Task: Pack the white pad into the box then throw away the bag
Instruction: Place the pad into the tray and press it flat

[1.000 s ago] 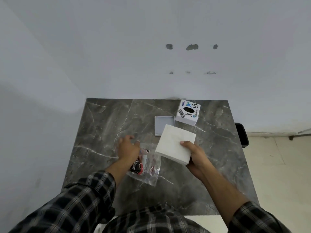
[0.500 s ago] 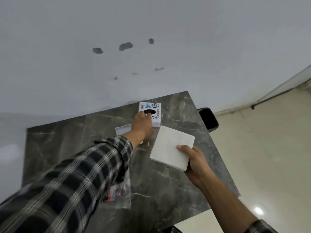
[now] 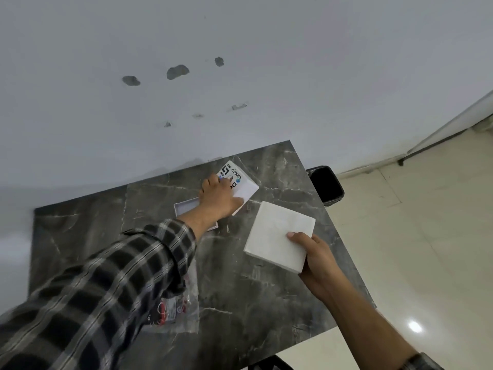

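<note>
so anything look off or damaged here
Only the wall looks damaged: grey patches where the paint has chipped away. On the table, the printed box sits askew under the left hand.

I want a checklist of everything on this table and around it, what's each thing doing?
Surface: dark marble table, against a white wall.
Job's things: white pad held above the table; printed box at the far edge; clear bag lying flat, partly under the sleeve.
Clutter: shallow grey tray beside the box.
Grips: left hand on the box; right hand pinching the pad's corner.
Cables: nothing seen.
Surroundings: black bin on the floor by the table.
</note>
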